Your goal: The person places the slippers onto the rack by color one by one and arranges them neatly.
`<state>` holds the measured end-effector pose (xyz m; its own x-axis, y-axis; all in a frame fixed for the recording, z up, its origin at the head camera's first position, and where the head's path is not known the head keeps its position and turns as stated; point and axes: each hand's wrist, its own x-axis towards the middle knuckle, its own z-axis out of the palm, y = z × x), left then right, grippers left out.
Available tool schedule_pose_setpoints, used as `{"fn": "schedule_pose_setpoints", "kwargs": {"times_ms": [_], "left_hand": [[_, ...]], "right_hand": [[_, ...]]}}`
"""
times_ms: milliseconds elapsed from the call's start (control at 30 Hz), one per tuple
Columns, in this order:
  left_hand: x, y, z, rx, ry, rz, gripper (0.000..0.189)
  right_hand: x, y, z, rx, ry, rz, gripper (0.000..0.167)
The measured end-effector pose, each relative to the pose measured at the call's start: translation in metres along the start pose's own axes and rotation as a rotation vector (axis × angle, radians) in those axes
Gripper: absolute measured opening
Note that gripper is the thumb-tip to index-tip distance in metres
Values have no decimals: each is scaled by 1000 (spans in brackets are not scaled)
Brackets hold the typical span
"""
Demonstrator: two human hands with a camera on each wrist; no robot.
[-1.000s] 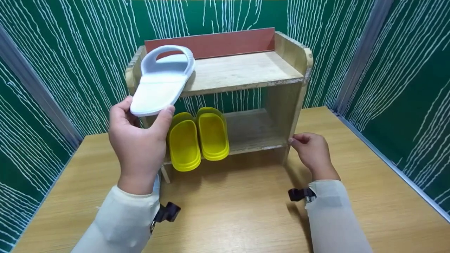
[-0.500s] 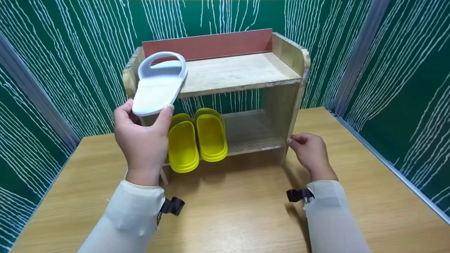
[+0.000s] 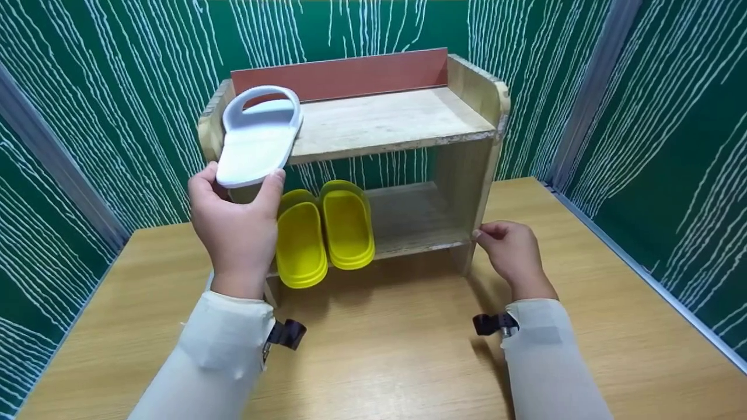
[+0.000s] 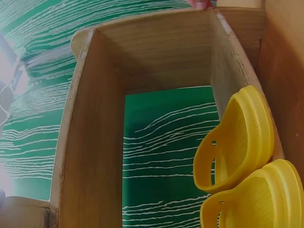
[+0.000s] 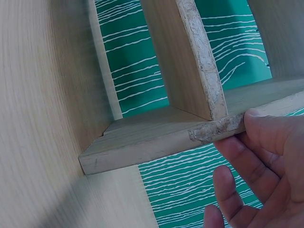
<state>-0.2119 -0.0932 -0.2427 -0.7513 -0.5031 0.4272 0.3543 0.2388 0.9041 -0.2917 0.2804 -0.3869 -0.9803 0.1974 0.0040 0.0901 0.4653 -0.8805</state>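
My left hand [image 3: 236, 233] pinches the heel end of a white slide sandal [image 3: 257, 146] between thumb and fingers. The sandal's strap end points away, over the left part of the rack's top shelf [image 3: 379, 119]. With thumb and fingertips, my right hand [image 3: 513, 251] grips the front edge of the right side panel of the wooden shoe rack [image 5: 137, 147], near the lower shelf. Two yellow clogs [image 3: 302, 245] stand side by side at the left of the lower shelf [image 3: 417, 224], heels toward me and jutting past its edge. In the left wrist view the yellow clogs [image 4: 237, 147] show, but the sandal does not.
A reddish-brown board [image 3: 350, 76] runs along the back of the top shelf. The rack stands on a wood-grain table [image 3: 379, 350]. Green walls with white drip lines [image 3: 659, 146] enclose the table at the back and sides.
The sandal in my left hand has moved slightly left and lower over the top shelf. The whole view has shifted a little. My right hand keeps its grip on the rack.
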Motion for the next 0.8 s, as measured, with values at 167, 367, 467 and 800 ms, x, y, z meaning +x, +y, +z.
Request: {"fn": "schedule_pose_setpoints", "kwargs": {"times_ms": [167,367,467,800], "left_hand": [[0,-1,-1,13,-16,-13,77],[-2,-4,-3,31,-28,4,81],[-2,-6,-4,36,-31,15,83],[-10,-12,-10,68,-25,-4,101]], "right_hand": [[0,0,0,-9,1,-12,35],[1,3,2,-22,21,-48,35],[2,5,3,-28,37,-81,35],[0,4,0,-20,16,-44,36]]}}
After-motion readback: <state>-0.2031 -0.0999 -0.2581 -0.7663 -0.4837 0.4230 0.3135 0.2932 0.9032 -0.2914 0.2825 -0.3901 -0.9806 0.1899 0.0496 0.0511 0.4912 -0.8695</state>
